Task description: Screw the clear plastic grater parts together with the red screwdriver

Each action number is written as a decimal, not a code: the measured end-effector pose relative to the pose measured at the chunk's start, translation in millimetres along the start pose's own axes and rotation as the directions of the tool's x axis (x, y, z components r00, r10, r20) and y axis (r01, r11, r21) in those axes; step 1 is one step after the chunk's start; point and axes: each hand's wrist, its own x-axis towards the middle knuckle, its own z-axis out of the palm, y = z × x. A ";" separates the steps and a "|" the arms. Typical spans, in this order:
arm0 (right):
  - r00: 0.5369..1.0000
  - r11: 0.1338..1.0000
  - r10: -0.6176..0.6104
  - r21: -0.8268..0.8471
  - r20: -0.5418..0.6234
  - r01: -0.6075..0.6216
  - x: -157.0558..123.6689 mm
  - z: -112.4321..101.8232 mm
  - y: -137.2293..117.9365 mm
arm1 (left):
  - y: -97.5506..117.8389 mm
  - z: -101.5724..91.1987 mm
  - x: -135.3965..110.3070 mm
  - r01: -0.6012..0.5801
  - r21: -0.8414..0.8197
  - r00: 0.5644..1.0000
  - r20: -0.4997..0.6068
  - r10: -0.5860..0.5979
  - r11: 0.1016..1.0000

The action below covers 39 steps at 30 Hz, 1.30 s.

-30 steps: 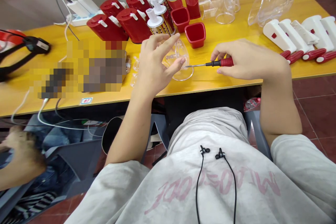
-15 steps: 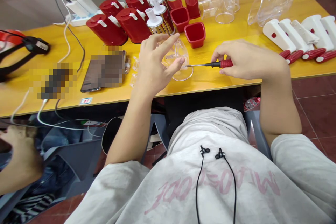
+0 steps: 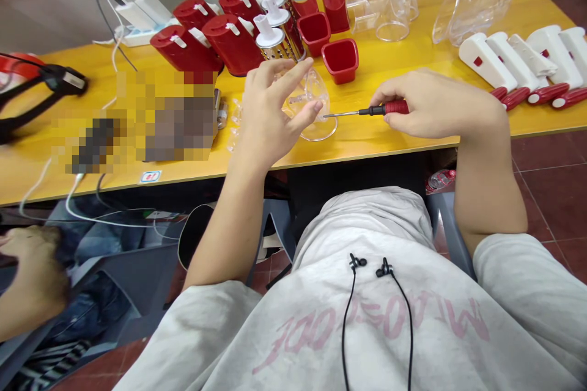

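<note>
Looking down from the head camera, at a yellow table. Near its front edge, a clear plastic housing: transparent, cup-shaped, flared at the foot, upright, with moulded shapes showing through the wall. Curved beside it, the left hand, fingers spread and bent, thumb by the clear wall; any grip on the housing impossible to tell. Pinched between thumb and fingers of the right hand, a red-handled screwdriver, its thin steel shaft aimed left, tip just beside the housing. Ranged behind, red canisters, steel graters with white spindles, red square cups and more clear housings. Off to the right, white plastic bodies and red handles. Just left of the left hand, small clear pieces, beside a pixelated patch too blurred to name. Below the table at lower left, another person's hand, well apart.
</note>
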 end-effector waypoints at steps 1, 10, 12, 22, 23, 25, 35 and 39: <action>1.000 1.000 0.001 -0.017 0.004 -0.001 0.2 -0.1 0.8 | -0.2 0.0 -0.1 -0.002 -0.002 1.000 -0.002 0.002 1.000; 1.000 0.999 0.008 -0.053 -0.009 -0.009 -0.3 -2.0 7.2 | 5.9 -4.5 1.5 0.048 -0.028 0.996 0.071 -0.046 0.998; 1.000 0.999 0.012 -0.048 -0.013 -0.012 -0.7 -1.9 7.9 | 5.9 -4.2 1.7 0.055 -0.046 0.996 0.067 -0.052 0.997; 1.000 0.998 0.015 -0.054 -0.003 -0.015 2.8 1.7 7.7 | 3.6 -2.0 1.0 0.042 -0.056 0.998 0.050 -0.040 0.998; 1.000 0.998 0.016 -0.057 -0.003 -0.016 3.4 2.1 8.3 | 3.2 -1.4 0.8 0.037 -0.050 0.999 0.038 -0.035 0.998; 1.000 0.998 0.012 -0.058 -0.004 -0.012 4.5 3.1 10.2 | 2.7 -0.6 0.4 0.028 -0.037 0.999 0.019 -0.028 0.999; 1.000 1.000 0.016 -0.024 -0.015 -0.016 3.0 3.0 10.4 | 5.8 -6.2 4.0 0.082 -0.041 0.984 0.159 -0.075 0.996; 1.000 1.000 0.017 -0.013 -0.011 -0.017 0.3 0.4 3.0 | 2.9 -5.3 5.0 0.050 -0.102 0.991 0.129 -0.036 0.994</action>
